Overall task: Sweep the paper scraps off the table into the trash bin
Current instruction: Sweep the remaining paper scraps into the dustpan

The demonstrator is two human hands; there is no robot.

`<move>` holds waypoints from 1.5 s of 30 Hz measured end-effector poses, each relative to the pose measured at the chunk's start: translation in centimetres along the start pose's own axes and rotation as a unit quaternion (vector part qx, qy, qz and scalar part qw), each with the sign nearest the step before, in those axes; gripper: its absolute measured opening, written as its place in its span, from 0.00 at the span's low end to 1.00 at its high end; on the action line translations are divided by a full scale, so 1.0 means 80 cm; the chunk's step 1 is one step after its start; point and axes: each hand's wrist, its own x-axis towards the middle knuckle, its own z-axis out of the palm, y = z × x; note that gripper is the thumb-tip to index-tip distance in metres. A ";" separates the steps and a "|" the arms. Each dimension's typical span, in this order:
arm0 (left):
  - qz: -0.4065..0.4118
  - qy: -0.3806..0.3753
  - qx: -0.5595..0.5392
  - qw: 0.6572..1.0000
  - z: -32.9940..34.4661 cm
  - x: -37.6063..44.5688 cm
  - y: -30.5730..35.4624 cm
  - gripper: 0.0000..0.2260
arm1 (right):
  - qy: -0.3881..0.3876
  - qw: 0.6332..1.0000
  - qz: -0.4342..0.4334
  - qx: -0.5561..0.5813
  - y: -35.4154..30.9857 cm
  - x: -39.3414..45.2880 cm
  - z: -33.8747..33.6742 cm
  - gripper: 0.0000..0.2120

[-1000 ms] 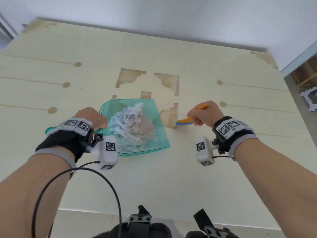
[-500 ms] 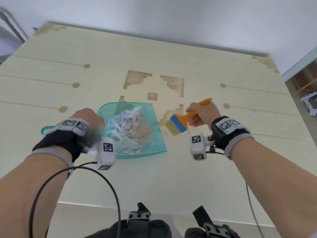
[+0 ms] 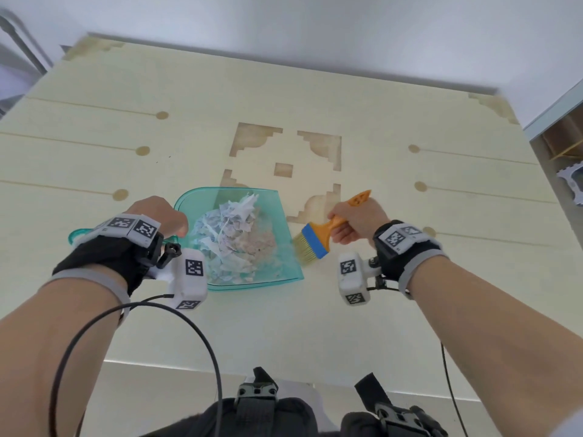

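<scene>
Nearest to the camera, at about 6 o'clock, dark straps with grey buckles [image 3: 257, 391] are seen at the bottom edge, and a thin black cable [image 3: 202, 339] curves from the left wrist. The two forearms reach forward over the pale cream surface with tan printed patterns [image 3: 315, 326]. At about 9 o'clock, the left hand [image 3: 157, 217], wearing a black wrist band with white marker blocks, is closed around the handle of the translucent teal plastic dustpan [image 3: 284, 244]; the handle is mostly hidden under the hand. The dustpan lies in the middle of the surface, and the heap of white and grey torn paper scraps [image 3: 233, 238] rests inside it, with some brownish dust beside. At about 3 o'clock, the right hand [image 3: 356, 223] is clenched on the orange handle of the small brush with blue ferrule and yellowish bristles [image 3: 314, 242]. The bristles point down and touch the right edge of the dustpan. Further, at 12 o'clock, the surface meets the plain white wall [image 3: 315, 36].
</scene>
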 end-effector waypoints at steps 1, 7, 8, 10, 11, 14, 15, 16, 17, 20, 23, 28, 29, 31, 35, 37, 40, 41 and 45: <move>-0.001 0.005 0.002 1.000 -0.001 0.000 0.000 0.10 | -0.002 1.000 0.009 0.003 0.001 0.004 0.005 0.10; 0.000 0.006 -0.003 1.000 -0.003 -0.001 -0.006 0.09 | 0.126 0.990 -0.038 0.043 -0.003 0.007 -0.052 0.06; 0.002 0.004 -0.004 1.000 -0.003 0.000 -0.007 0.09 | 0.099 0.994 -0.037 0.029 -0.004 0.000 -0.048 0.06; 0.003 0.002 -0.007 1.000 -0.003 0.000 -0.008 0.08 | -0.007 0.999 0.001 -0.043 -0.004 -0.013 -0.022 0.09; 0.005 0.000 -0.006 1.000 -0.002 0.000 -0.007 0.08 | -0.037 0.996 0.013 -0.077 -0.003 -0.017 -0.009 0.09; 0.009 -0.003 -0.003 1.000 0.001 -0.002 -0.001 0.08 | -0.005 0.996 0.007 -0.086 0.003 -0.011 -0.006 0.07; 0.011 -0.006 -0.002 1.000 0.002 -0.004 0.002 0.09 | 0.023 0.996 0.002 -0.085 0.006 -0.007 -0.018 0.08; 0.013 -0.008 -0.001 1.000 0.004 -0.005 0.006 0.09 | 0.056 0.995 -0.009 -0.086 0.006 -0.005 -0.032 0.09; 0.016 -0.011 -0.001 1.000 0.006 -0.007 0.010 0.09 | 0.083 0.993 -0.023 -0.079 0.004 -0.003 -0.047 0.08; 0.023 -0.024 0.002 0.999 0.012 -0.012 0.026 0.10 | 0.114 0.991 -0.074 -0.019 -0.006 -0.003 -0.079 0.07; 0.028 -0.032 0.011 0.999 0.017 -0.018 0.044 0.10 | 0.132 0.978 -0.160 0.024 -0.015 -0.004 -0.086 0.05; 0.034 -0.033 0.029 0.998 0.024 -0.023 0.075 0.10 | 0.070 0.956 -0.196 -0.205 -0.012 -0.008 -0.067 0.11; 0.037 -0.034 0.034 0.998 0.025 -0.024 0.081 0.10 | 0.062 0.952 -0.188 -0.235 -0.009 -0.010 -0.066 0.13; 0.043 -0.033 0.044 0.998 0.027 -0.026 0.091 0.09 | 0.049 0.952 -0.175 -0.245 0.000 -0.016 -0.073 0.14; 0.048 -0.035 0.070 0.996 0.029 -0.031 0.108 0.09 | 0.100 0.968 -0.194 -0.123 0.009 -0.023 -0.100 0.14; 0.050 -0.034 0.077 0.995 0.030 -0.033 0.115 0.10 | 0.188 0.960 -0.193 -0.080 0.012 -0.016 -0.122 0.13; 0.051 -0.048 0.100 0.993 0.027 -0.035 0.124 0.14 | 0.270 0.923 -0.127 -0.243 0.026 -0.010 -0.143 0.14; 0.053 -0.054 0.115 0.991 0.026 -0.036 0.128 0.14 | 0.273 0.907 -0.107 -0.301 0.031 -0.010 -0.141 0.16; 0.078 -0.071 0.186 0.977 0.025 -0.042 0.140 0.14 | 0.189 0.900 -0.138 -0.367 0.040 -0.023 -0.075 0.17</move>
